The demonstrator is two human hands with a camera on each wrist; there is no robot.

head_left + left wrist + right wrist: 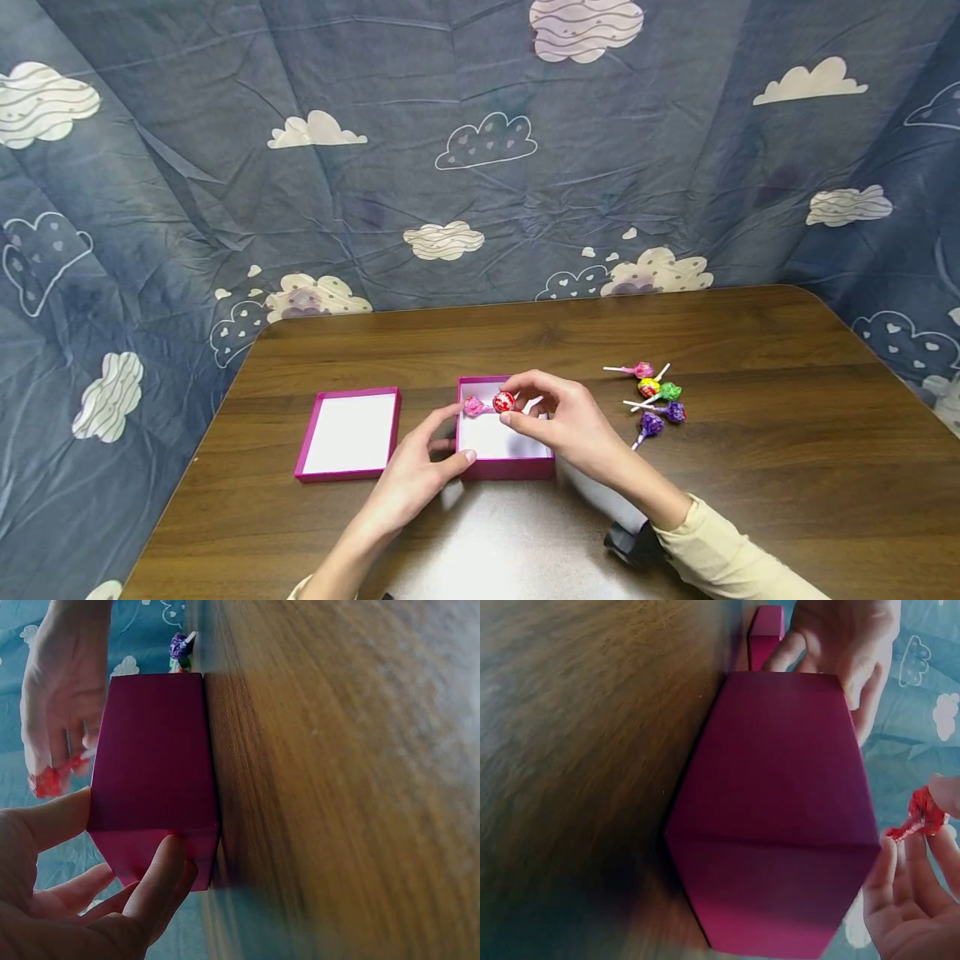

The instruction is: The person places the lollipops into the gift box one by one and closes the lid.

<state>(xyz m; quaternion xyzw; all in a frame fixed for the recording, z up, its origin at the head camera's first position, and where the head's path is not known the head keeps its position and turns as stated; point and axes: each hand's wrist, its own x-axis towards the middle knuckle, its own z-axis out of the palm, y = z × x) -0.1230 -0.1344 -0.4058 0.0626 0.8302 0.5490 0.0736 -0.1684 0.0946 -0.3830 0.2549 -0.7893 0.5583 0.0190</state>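
My right hand (558, 417) pinches a red-wrapped lollipop (504, 402) between thumb and fingers, above the open magenta box (506, 469). In the right wrist view the red wrapper (928, 814) shows beside the box's top edge. A pink lollipop (473, 406) lies inside the box at its left, partly hidden behind the red one. My left hand (412, 479) holds the box at its left side, thumb at the front left corner. The left wrist view shows its fingers against the box's wall (154, 750).
The box's lid (348, 436) lies at the left, white inside up. To the right are several lollipops: pink (642, 370), yellow and red (648, 387), green (670, 391) and purple (652, 424). A black object (633, 543) is by the right sleeve. A cloud-patterned cloth hangs behind the table.
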